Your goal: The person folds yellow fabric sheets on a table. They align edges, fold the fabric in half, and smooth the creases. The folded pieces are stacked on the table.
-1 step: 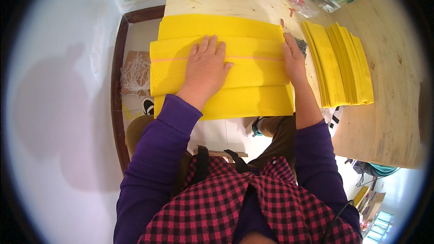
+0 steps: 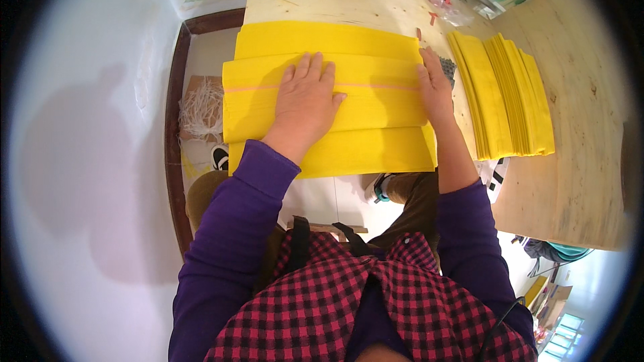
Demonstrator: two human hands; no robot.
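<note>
A wide stack of folded yellow cloth (image 2: 379,107) lies in front of me at the near side of the wooden table, its layers stepped and a thin pinkish line running across the upper piece. My left hand (image 2: 308,97) rests flat on top, left of the middle, palm down with fingers stretched forward. At the right end of the stack is my right hand (image 2: 437,87), its fingers straight and pointing away, set against the cloth's edge. Neither hand grips anything. The left hand covers part of the pinkish line.
More folded yellow cloth (image 2: 500,94) stands piled to the right on the wooden table (image 2: 570,181). Clear plastic (image 2: 446,1) and red scraps lie toward the back. A white wall (image 2: 87,134) rises at left. White threads (image 2: 201,112) lie in a dark-framed area.
My right hand has edged very slightly left at the cloth's right end. My left hand and the stack look the same.
</note>
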